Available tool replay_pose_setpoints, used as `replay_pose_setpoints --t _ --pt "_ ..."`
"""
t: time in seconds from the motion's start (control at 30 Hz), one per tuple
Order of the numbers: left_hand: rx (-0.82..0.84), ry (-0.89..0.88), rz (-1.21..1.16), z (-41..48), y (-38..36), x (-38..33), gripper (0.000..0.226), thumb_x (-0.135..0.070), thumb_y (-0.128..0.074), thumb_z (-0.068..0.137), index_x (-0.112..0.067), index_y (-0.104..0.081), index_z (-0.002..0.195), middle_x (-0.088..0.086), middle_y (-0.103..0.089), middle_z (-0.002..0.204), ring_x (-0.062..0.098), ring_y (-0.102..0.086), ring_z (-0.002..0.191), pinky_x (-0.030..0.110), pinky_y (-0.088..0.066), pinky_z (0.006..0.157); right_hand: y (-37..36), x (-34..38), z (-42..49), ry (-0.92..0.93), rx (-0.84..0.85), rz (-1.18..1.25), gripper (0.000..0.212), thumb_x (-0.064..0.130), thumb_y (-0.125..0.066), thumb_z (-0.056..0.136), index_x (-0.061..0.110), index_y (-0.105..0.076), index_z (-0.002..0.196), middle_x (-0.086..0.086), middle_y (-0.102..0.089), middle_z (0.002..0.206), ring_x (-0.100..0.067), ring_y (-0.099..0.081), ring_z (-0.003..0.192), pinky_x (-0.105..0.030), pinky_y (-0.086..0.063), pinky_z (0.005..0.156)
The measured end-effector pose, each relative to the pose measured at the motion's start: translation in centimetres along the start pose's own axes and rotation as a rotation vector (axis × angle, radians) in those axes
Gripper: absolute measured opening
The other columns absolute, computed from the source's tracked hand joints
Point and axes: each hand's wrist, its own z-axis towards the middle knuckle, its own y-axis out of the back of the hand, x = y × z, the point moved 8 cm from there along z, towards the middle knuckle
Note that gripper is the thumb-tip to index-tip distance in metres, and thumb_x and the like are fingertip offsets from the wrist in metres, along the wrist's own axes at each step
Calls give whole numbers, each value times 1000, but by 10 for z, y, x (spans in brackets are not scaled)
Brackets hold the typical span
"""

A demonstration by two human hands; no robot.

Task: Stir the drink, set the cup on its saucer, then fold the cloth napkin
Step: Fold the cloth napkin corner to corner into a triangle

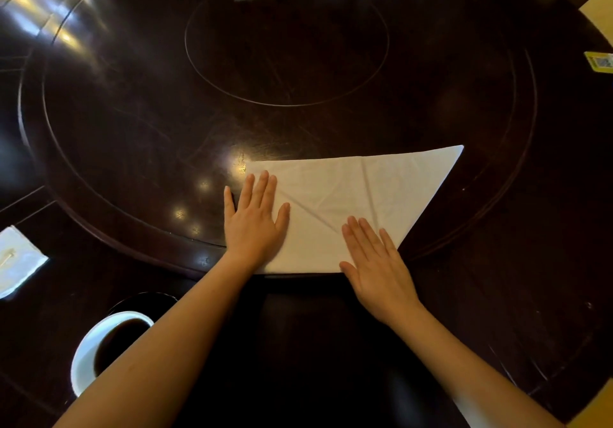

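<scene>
Two hands lie flat on the cloth napkin [348, 195] at centre right of the frame. I see the left hand [253, 220] and the right hand [376, 270] pressing it with straight fingers, gripping nothing. The cloth is white, smooth and diagonally creased, folded to a lopsided point. The round table [132, 112] is dark, glossy, scratched wood with inlaid rings. At lower left, the white cup [84, 354] holds a dark drink, with the dark saucer [142, 299] rim behind.
</scene>
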Motion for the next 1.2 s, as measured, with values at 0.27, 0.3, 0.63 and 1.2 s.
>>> replay_pose_setpoints --t 0.27,0.3,0.63,1.2 --pt "-38 -153 -24 -12 3 -61 55 -37 -15 97 -17 -8 148 4 -4 158 22 7 144 45 10 113 -2 -7 -8 -15 20 9 63 48 -5 92 17 10 144 1 14 155 -15 16 143 -33 15 116" --pt "17 -306 -18 -24 -7 -87 55 -37 -14 97 -18 -8 148 4 -5 158 20 9 143 43 12 113 -3 -8 -8 -12 22 0 63 49 -2 90 18 11 144 1 14 155 -15 17 142 -33 15 116" --pt "65 -242 -48 13 -6 -59 57 -47 -8 97 -22 0 148 -3 6 158 14 13 143 41 6 118 -3 -9 -9 7 0 -11 64 48 -8 93 16 4 146 -1 6 157 -17 9 144 -34 9 117" --pt "5 -49 -27 26 -2 -23 66 -51 -6 94 -16 2 149 3 6 158 17 13 143 43 6 118 33 -20 51 -211 -163 195 54 32 -26 99 12 -14 147 -8 -11 158 -20 -3 146 -35 5 116"
